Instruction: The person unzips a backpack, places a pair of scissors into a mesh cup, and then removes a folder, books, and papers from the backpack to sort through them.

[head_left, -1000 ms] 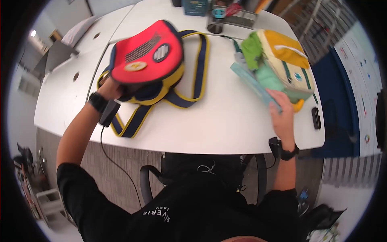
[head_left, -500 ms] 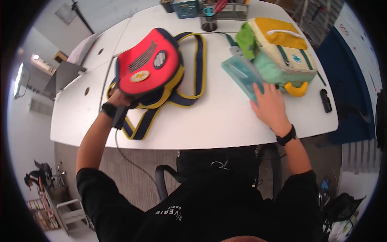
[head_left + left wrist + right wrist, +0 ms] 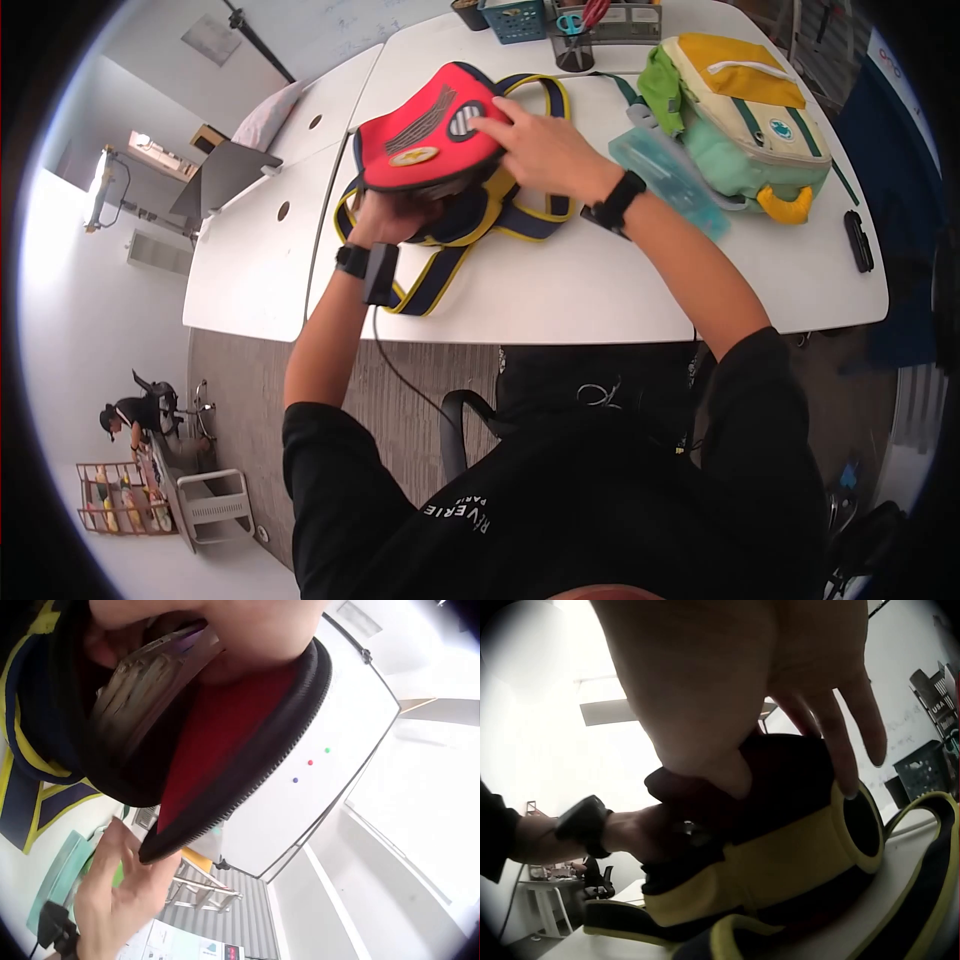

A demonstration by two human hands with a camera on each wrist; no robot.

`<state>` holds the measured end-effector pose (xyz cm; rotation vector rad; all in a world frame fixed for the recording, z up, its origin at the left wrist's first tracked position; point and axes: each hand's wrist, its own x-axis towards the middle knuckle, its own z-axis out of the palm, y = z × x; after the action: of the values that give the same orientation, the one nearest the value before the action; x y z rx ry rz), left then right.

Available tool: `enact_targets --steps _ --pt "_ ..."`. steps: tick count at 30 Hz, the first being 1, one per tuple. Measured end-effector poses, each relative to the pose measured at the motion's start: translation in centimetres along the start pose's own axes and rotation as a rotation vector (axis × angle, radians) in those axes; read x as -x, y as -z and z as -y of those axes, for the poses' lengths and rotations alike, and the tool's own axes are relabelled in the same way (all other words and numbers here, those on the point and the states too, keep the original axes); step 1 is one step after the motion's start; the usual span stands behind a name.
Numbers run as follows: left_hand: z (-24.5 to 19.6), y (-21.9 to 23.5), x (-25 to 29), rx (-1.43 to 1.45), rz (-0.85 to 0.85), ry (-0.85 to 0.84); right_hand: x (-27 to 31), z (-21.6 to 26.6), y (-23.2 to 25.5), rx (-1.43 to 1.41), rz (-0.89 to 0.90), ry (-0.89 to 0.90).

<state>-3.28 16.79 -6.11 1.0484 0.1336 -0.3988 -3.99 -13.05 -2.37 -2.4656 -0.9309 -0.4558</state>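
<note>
A red backpack (image 3: 430,130) with navy-and-yellow straps lies on the table, its zipped flap raised. My left hand (image 3: 390,215) reaches under the flap into the mouth. In the left wrist view a stack of book-like or paper items (image 3: 146,686) stands inside, with left fingers and thumb close about it; whether they grip it I cannot tell. My right hand (image 3: 545,155) rests on the flap's right side, fingers extended by the striped round patch (image 3: 465,121). A translucent teal case (image 3: 665,180) lies to the right, against a cream, green and yellow backpack (image 3: 745,120).
At the table's back stand a blue basket (image 3: 516,20), a black pen cup (image 3: 574,52) with scissors, and a desk organiser (image 3: 635,25). A black object (image 3: 857,241) lies at the right edge. Beyond the left side is a grey panel (image 3: 225,175).
My right hand has let go of the teal case, now lying flat beside the cream backpack, and moved left onto the red flap. The left hand stays at the red backpack's mouth.
</note>
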Motion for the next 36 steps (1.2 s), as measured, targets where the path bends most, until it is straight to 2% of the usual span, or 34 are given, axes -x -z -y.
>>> enact_targets --steps 1,2,3,5,7,11,14,16,19,22,26,27,29,30,33,35,36 --pt "0.7 -1.2 0.3 0.029 0.036 -0.007 -0.6 -0.9 -1.0 -0.049 -0.067 0.019" --pt "1.1 -3.1 0.8 0.059 0.076 -0.017 -1.4 -1.7 -1.6 -0.052 -0.062 0.034" --pt "1.3 -4.7 1.8 0.028 -0.003 -0.008 -2.3 -2.1 -1.8 -0.12 -0.168 0.091" --pt "2.0 -4.7 1.5 -0.024 0.024 -0.075 -3.2 -1.8 -1.7 -0.206 -0.353 0.15" --pt "2.2 -3.7 0.7 -0.04 0.068 -0.132 -3.6 -0.9 -0.8 -0.213 -0.323 0.136" --pt "0.6 -4.7 0.7 -0.066 0.019 -0.197 -3.7 -0.6 -0.1 -0.152 -0.244 0.098" --pt "-3.3 -4.7 1.0 0.086 -0.007 -0.153 -3.9 -1.2 -0.2 -0.076 -0.224 0.105" --pt "-5.2 -5.4 1.7 0.222 0.043 -0.052 -4.0 -0.5 0.5 -0.079 -0.198 0.094" --pt "-5.9 -6.2 2.8 0.264 0.002 -0.026 -5.0 -0.4 0.9 -0.015 -0.125 0.046" --pt "-5.9 -4.7 2.6 0.289 -0.009 0.019 -5.7 0.1 0.8 0.032 -0.106 0.024" --pt "-5.7 -4.1 3.4 0.221 -0.021 -0.02 -6.5 0.0 0.2 0.01 -0.103 0.003" --pt "-6.3 -4.6 4.1 0.218 -0.019 -0.019 -6.8 -0.3 -0.1 -0.015 -0.151 0.044" --pt "-7.4 -5.6 5.6 0.456 0.0 0.015 -7.6 -0.6 -0.1 -0.042 -0.195 0.08" --pt "-7.5 -6.0 5.9 0.456 -0.004 0.018 -8.2 -0.5 0.2 -0.044 -0.205 0.055" --pt "-7.2 -6.3 6.8 0.399 -0.006 -0.148 -9.2 -0.2 0.9 -0.048 -0.199 0.047" --pt "-7.1 -5.9 7.9 0.422 0.001 -0.161 -9.6 -0.3 1.1 -0.049 -0.184 0.055" --pt "-7.2 -5.7 8.4 0.447 0.01 -0.172 -9.8 -0.4 1.1 -0.187 -0.114 0.01"
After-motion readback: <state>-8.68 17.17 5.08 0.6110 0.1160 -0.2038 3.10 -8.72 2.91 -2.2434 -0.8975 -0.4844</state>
